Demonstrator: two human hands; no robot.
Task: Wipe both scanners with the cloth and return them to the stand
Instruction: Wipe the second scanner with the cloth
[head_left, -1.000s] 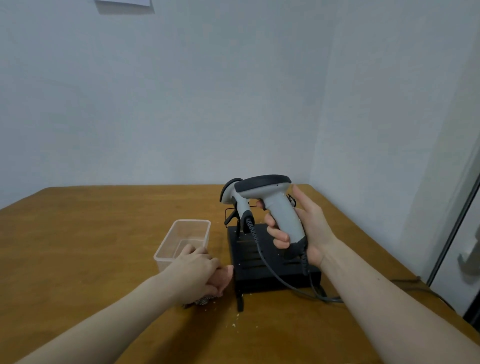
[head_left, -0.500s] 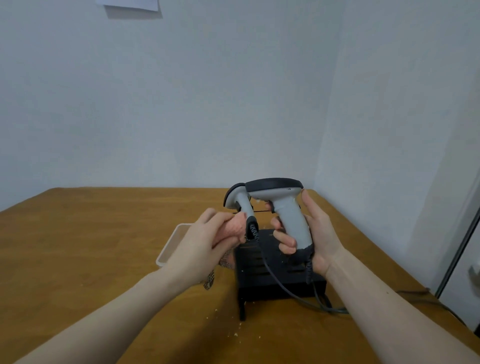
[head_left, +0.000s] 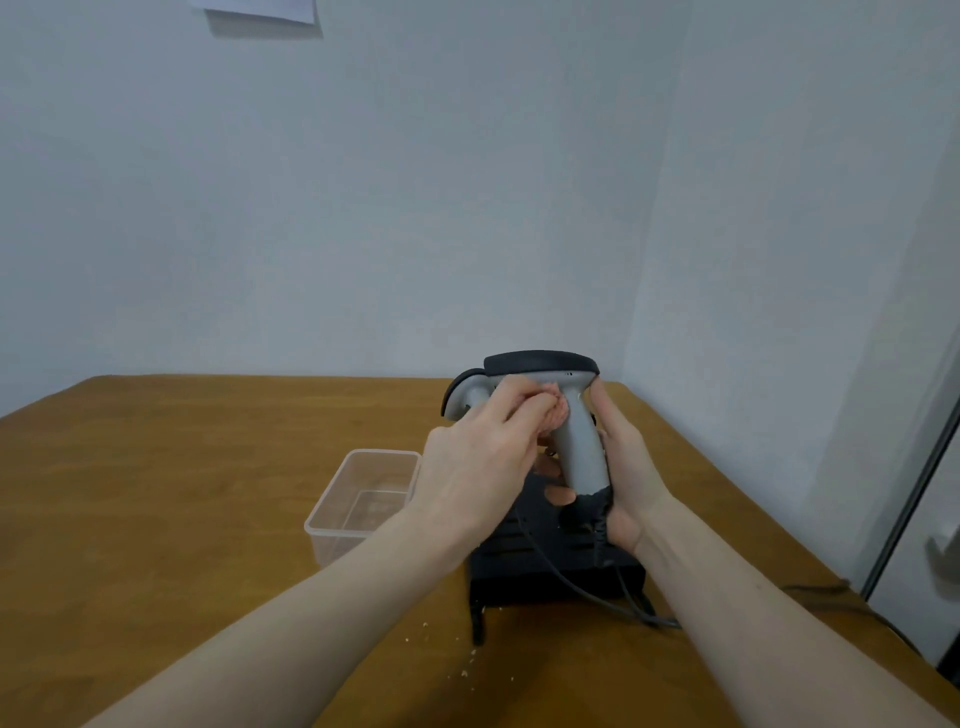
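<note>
My right hand grips the handle of a grey scanner with a black top, held upright above the black stand. My left hand pinches a small pinkish cloth and presses it against the upper handle of that scanner. A second grey and black scanner sits in the stand behind my left hand, mostly hidden. Dark cables run from the scanners down across the stand.
A clear plastic box stands left of the stand on the wooden table. Crumbs lie in front of the stand. The wall corner is close behind, and a door frame is at the right.
My left hand lifted the cloth from the table beside the box up to the held scanner's handle. My right hand kept the scanner roughly in place.
</note>
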